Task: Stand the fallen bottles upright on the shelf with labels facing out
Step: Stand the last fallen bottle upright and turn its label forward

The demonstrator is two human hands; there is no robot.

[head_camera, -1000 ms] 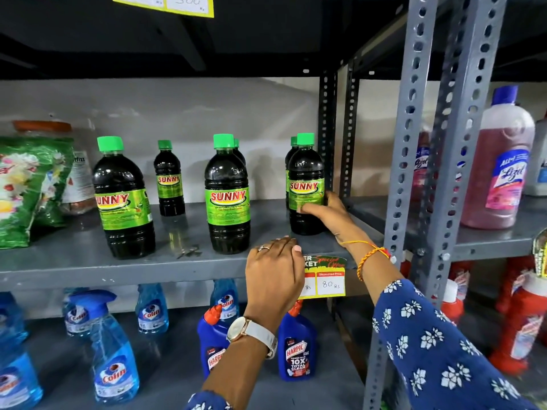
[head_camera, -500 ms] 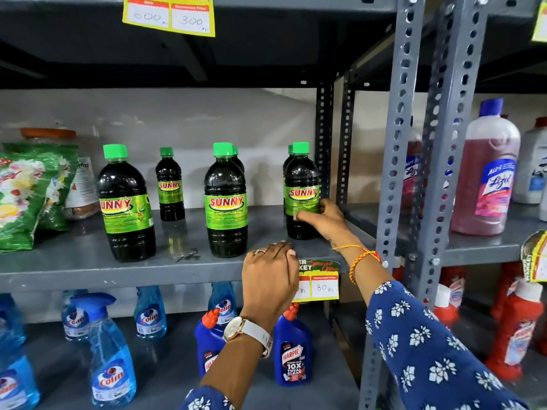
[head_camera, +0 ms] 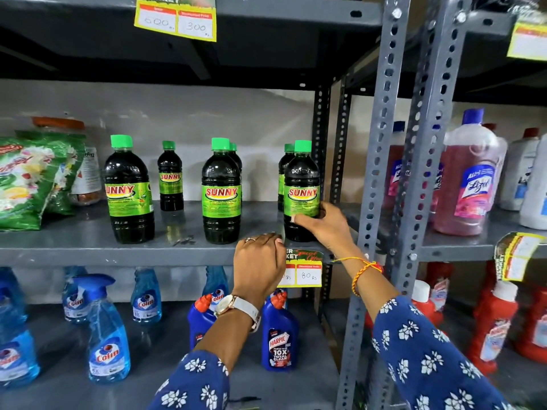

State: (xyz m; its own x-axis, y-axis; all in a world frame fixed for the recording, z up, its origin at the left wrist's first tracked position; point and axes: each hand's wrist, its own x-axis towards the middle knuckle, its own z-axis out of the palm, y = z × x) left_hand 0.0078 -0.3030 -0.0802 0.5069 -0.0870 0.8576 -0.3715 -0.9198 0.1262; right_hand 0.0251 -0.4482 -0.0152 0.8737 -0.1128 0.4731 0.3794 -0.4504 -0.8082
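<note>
Head view: we're looking at the middle shelf [head_camera: 88, 247], and honestly it looks nearly sorted.

Right hand [head_camera: 322, 224]: wrapped around the lower body of the rightmost bottle [head_camera: 302, 190], fingers curled over the front below the label, thumb round the side. Closed on it, not just touching.

Left hand [head_camera: 259, 261]: resting on the front lip of the shelf, fingers bent down over the edge, holding nothing. Looks like we're just bracing.

Held bottle: upright, base on the shelf near the right post [head_camera: 381, 143], SUNNY label facing us.

Other bottles: left bottle [head_camera: 128, 189] upright, label turned a touch to one side so the first letter is cut off. Small bottle [head_camera: 170, 176] upright further back, label out. Middle bottle [head_camera: 221, 192] upright, label square on. Two more sit behind the middle and right ones; only caps and slivers show, so we can't tell their labels.

Fallen ones: we can't see any lying down on this shelf.

Done, we'd say: the standing-up part, as far as we can see.

Left, we'd guess: let go of the right bottle, maybe twist the left one so its label faces straight out, and check the hidden back pair.

Risk: bottles stand close, so a careless release could knock the one behind.
</note>
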